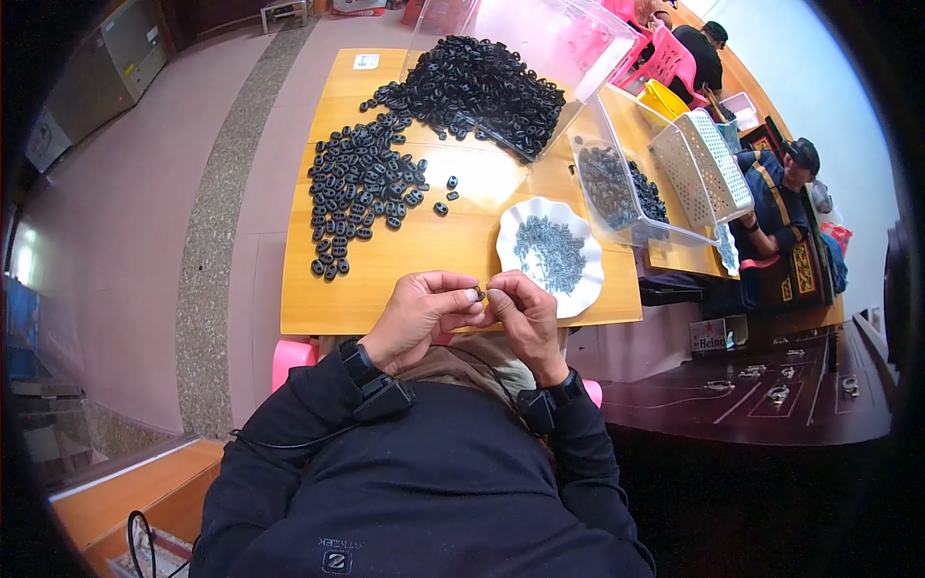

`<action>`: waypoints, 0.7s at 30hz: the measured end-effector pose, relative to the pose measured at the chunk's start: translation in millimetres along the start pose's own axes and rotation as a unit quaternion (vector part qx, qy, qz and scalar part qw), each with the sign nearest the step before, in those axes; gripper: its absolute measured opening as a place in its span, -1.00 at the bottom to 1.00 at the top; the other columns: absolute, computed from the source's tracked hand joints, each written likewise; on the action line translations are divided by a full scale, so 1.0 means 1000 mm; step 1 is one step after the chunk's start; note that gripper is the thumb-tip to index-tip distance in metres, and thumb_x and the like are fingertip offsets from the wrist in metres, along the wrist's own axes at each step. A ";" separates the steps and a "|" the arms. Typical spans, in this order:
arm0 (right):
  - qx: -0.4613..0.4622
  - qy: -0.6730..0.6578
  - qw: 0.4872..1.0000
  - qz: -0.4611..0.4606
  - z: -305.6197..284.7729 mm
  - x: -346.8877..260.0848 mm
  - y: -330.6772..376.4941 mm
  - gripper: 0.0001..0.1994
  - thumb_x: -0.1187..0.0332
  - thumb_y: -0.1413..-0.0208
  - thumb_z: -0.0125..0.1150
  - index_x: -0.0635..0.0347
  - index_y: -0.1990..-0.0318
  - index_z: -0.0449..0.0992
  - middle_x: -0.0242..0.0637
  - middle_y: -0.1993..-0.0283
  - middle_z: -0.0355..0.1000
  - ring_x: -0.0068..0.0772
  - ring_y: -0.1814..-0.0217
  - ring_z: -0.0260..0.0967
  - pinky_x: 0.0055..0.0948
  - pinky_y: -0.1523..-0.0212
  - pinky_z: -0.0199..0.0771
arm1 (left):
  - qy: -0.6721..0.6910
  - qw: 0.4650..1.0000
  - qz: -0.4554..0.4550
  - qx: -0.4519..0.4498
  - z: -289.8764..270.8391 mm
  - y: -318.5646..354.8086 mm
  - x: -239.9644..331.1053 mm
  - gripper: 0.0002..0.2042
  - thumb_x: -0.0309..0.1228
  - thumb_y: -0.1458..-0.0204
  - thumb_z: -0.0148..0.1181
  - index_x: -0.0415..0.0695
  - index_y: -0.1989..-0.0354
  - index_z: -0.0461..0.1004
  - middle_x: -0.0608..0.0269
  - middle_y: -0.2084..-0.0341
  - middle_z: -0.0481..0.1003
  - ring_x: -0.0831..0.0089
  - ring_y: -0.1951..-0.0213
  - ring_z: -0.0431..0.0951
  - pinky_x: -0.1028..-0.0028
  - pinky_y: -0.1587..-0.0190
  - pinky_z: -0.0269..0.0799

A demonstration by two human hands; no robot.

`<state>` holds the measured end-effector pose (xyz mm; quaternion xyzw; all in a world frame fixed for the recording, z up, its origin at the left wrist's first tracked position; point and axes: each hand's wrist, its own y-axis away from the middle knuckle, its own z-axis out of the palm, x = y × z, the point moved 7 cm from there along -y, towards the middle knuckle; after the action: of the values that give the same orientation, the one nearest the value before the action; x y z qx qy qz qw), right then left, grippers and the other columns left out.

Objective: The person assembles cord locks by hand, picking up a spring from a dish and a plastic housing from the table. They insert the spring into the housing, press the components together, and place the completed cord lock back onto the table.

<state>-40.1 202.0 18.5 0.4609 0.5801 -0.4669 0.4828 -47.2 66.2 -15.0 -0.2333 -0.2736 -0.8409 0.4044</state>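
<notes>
Wooden table point(448, 255) bears black pieces point(361, 171), bowl point(590, 286) and bin point(568, 48).

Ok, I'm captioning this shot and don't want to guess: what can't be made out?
All in the head view:
- Dark piece at the left hand's fingertips: mostly covered by fingers.
- Whether the right hand pinches something too: hidden by its own fingertips.
- Grey bits in the white dish: too small for individual shapes.
- Black pile's lower layers: hidden by pieces on top.
</notes>
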 end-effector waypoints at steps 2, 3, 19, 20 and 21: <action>-0.003 0.003 1.000 0.001 0.000 0.001 0.000 -0.96 0.57 -0.20 0.06 0.37 0.26 0.41 -0.36 0.32 0.36 -0.60 0.40 0.44 -0.65 0.40 0.51 | 0.000 1.000 0.001 0.000 0.001 0.000 0.000 -0.86 -0.56 -0.10 0.14 -0.31 0.18 0.46 0.15 0.31 0.53 0.43 0.27 0.58 0.39 0.11 0.60; -0.004 0.002 1.000 0.002 0.000 0.001 0.000 -0.96 0.57 -0.20 0.06 0.37 0.26 0.41 -0.36 0.32 0.36 -0.60 0.40 0.44 -0.65 0.40 0.51 | -0.001 1.000 0.001 0.001 0.001 0.001 0.001 -0.86 -0.56 -0.10 0.14 -0.31 0.18 0.46 0.15 0.31 0.53 0.43 0.27 0.59 0.38 0.11 0.60; -0.006 -0.007 1.000 0.002 0.003 0.001 0.001 -0.96 0.56 -0.21 0.06 0.36 0.27 0.42 -0.38 0.32 0.37 -0.63 0.37 0.42 -0.66 0.37 0.52 | -0.007 1.000 0.004 0.004 0.000 0.001 0.000 -0.85 -0.58 -0.08 0.15 -0.31 0.17 0.47 0.14 0.30 0.54 0.42 0.27 0.60 0.41 0.13 0.59; -0.007 -0.010 1.000 0.004 0.003 0.001 0.001 -0.96 0.56 -0.21 0.06 0.37 0.27 0.42 -0.37 0.32 0.37 -0.63 0.37 0.42 -0.66 0.37 0.51 | -0.007 1.000 0.004 0.004 0.000 0.001 0.000 -0.85 -0.58 -0.08 0.15 -0.31 0.17 0.47 0.14 0.30 0.54 0.42 0.27 0.60 0.41 0.13 0.59; -0.007 -0.010 1.000 0.004 0.003 0.001 0.001 -0.96 0.56 -0.21 0.06 0.37 0.27 0.42 -0.37 0.32 0.37 -0.63 0.37 0.42 -0.66 0.37 0.51 | -0.011 1.000 0.003 0.007 0.000 0.001 0.000 -0.85 -0.59 -0.08 0.15 -0.31 0.17 0.47 0.13 0.30 0.54 0.42 0.28 0.60 0.42 0.14 0.60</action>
<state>-38.5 199.3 16.6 0.4548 0.5770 -0.4655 0.4936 -46.1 65.5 -14.5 -0.2409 -0.2830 -0.8353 0.4051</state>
